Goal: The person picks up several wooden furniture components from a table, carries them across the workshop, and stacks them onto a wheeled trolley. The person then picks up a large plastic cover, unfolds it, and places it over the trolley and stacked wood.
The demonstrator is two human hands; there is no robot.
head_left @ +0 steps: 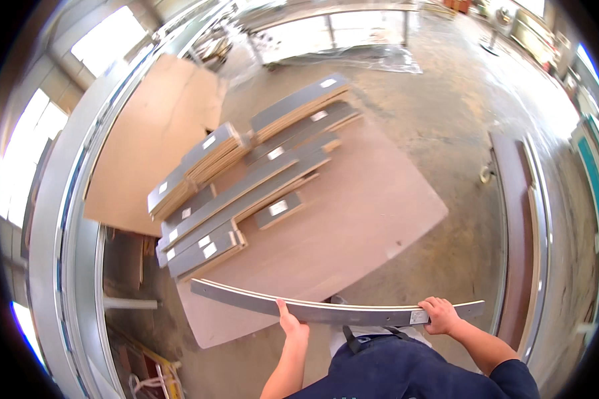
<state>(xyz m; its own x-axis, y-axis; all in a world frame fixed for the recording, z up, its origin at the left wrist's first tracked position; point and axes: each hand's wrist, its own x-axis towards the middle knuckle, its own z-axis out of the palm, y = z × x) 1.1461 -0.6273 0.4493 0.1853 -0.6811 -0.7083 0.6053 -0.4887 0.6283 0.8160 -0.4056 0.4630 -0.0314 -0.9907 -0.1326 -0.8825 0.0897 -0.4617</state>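
Bright white rectangular windows point(110, 40) glow in the pale grey block wall point(76, 66) at left, while a stained brownish-grey concrete floor point(406, 126), glaring white toward the right, stretches to a long, pale-topped workbench point(353, 10) at the far end.

on the board point(379, 199): stacked panels point(229, 194), grouped toward the left and far side; further left: sheet point(156, 143), then beam point(83, 219); behind, well apart: bench point(353, 10); to the right, well apart: plank point(514, 233); in front, crosswise in left hand point(293, 324) and right hand point(440, 316): strip point(356, 314), ends projecting past both
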